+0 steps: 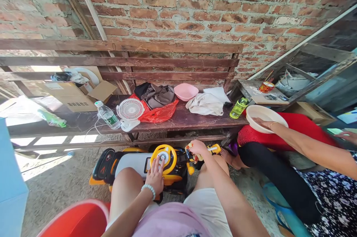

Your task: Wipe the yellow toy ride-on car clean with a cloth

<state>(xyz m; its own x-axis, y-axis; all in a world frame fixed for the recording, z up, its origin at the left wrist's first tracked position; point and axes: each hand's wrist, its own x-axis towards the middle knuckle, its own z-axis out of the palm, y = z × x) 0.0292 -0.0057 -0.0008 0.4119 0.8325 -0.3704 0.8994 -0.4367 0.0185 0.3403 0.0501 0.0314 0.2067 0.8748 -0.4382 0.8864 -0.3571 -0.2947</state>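
Note:
Below me is a yellow, black and grey ride-on toy car, between my knees and the bench. My left hand, with a pale bead bracelet on its wrist, lies with fingers stretched out on the yellow steering wheel. At the car's right end, my right hand is closed, its fingers curled. A small red-and-yellow patterned, cloth-like thing shows under and beside that fist; its exact kind is unclear. Close by is a yellow bar-shaped part.
A wooden bench holds a bottle, a fan, clothes, a pink bowl and an open carton. On the right, a co-worker's hand reaches into a cream basin. A red tub stands front left.

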